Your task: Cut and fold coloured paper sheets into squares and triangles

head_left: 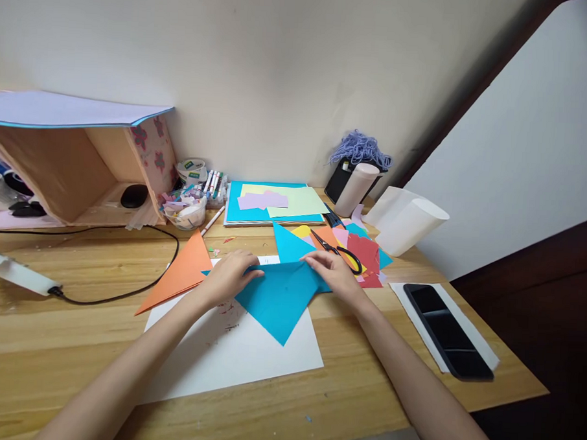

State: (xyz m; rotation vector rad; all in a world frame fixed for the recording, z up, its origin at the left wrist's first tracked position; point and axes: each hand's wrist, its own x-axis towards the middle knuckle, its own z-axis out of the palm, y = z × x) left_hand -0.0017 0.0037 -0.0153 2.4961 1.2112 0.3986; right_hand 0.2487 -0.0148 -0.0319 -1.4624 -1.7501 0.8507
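Note:
A blue sheet of paper [283, 297], creased and with one corner pointing toward me, is held between my hands above a white sheet [209, 365]. My left hand [235, 276] pinches its upper left edge between thumb and fingers. At the upper right, my right hand [333, 272] pinches the same edge. Another blue point of paper [287, 242] shows behind it; whether it is the same sheet I cannot tell. An orange folded paper [181, 277] lies left of my left hand. Black-handled scissors [350, 258] rest on paper scraps just beyond my right hand.
A phone [447, 330] lies on white paper at the right. Behind are a stack of coloured sheets [230, 204], a tub of scraps [187, 212], a white paper roll [412, 225] and a black holder with yarn [337, 180]. A cable [124, 301] crosses the left side by a wooden box [101, 166].

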